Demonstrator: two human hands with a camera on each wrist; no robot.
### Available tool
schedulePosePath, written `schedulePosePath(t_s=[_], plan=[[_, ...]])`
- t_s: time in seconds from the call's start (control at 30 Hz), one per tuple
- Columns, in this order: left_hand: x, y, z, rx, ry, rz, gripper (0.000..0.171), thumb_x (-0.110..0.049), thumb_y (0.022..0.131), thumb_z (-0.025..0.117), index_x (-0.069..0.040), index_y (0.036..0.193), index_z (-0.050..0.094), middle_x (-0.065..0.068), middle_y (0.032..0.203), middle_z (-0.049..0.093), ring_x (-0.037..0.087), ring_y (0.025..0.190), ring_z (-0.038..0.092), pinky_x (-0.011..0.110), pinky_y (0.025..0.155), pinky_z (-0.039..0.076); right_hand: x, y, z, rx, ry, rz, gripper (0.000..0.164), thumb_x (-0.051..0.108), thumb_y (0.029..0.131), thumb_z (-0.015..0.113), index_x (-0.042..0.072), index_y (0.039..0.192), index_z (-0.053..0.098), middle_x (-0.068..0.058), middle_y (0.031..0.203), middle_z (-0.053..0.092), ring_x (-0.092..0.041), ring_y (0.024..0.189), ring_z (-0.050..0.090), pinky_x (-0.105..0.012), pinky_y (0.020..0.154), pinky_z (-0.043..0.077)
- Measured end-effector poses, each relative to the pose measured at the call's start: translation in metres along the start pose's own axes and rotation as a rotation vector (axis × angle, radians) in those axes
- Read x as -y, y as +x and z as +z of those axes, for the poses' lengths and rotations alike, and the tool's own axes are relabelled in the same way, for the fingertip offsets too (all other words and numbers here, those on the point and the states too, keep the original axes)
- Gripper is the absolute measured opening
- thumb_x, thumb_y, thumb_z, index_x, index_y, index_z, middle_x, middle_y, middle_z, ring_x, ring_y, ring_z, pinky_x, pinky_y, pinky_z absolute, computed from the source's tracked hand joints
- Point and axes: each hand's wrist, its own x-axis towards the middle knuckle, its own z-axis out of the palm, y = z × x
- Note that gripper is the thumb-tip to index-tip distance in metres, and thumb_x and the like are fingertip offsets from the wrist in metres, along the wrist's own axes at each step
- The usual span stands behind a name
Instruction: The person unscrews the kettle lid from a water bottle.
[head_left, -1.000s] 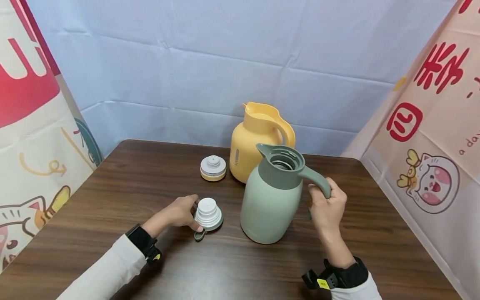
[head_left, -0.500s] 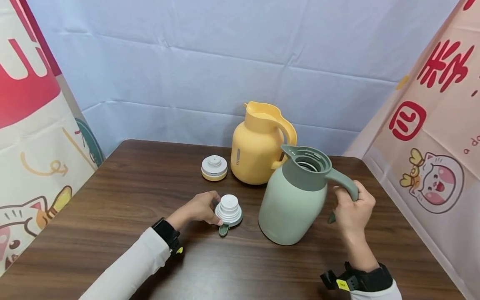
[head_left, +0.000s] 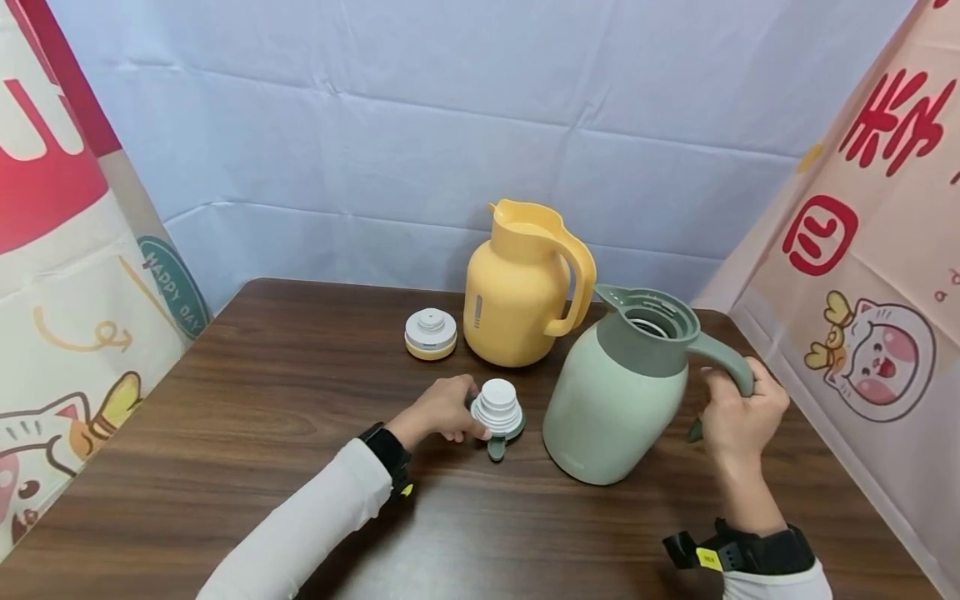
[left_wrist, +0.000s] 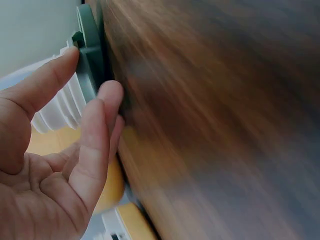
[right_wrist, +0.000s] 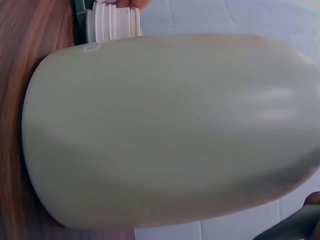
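Observation:
My left hand (head_left: 442, 407) holds a green-and-white jug lid (head_left: 497, 405) by its rim, thumb on one side and fingers on the other. The lid is upside down at the tabletop, white stepped plug upward and small green tab toward me. My right hand (head_left: 742, 417) grips the handle of a pale green thermos jug (head_left: 609, 408) whose top is uncovered, spout to the left. In the right wrist view the jug body (right_wrist: 160, 130) fills most of the picture, with the lid's white plug (right_wrist: 117, 22) behind it. Whether the jug's base touches the table cannot be told.
Behind the lid and green jug stands a yellow jug (head_left: 510, 300), also uncovered, its handle to the right. A white lid with a yellow band (head_left: 431, 335) lies left of it. The brown wooden table (head_left: 247, 400) ends at a pale blue cloth (head_left: 360, 150).
Both hands have moved right together. The left hand has slid the upside-down lid along, and the right hand has carried the green jug away from in front of the yellow jug.

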Motion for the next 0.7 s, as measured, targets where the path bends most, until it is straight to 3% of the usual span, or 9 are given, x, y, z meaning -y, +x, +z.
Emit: schedulePosePath(t_s=[0.33,0.7], plan=[[-0.023,0.027,0.023,-0.005,-0.099,-0.017,0.048,-0.006,0.070,0.081,0.003,0.105,0.049,0.011,0.066,0.061,0.019,0.049,0.061,0.029,0.046,0.051,-0.019,0.020,-0.014,-0.138,-0.075,-0.014,0.028,-0.009,0.077,0.056,-0.001,0.053,0.043,0.004,0.046,0.024,-0.006,0.040,0.021,-0.019,0.042,0.023],[-0.043,0.045,0.042,-0.028,-0.302,0.012,0.055,0.001,0.075,0.074,0.011,0.122,0.047,0.011,0.067,0.064,0.024,0.063,0.067,0.029,0.055,0.053,-0.031,0.038,-0.019,-0.129,-0.078,0.050,0.032,-0.002,0.083,0.056,-0.001,0.055,0.041,0.003,0.047,0.025,-0.010,0.041,0.021,-0.021,0.040,0.021]])
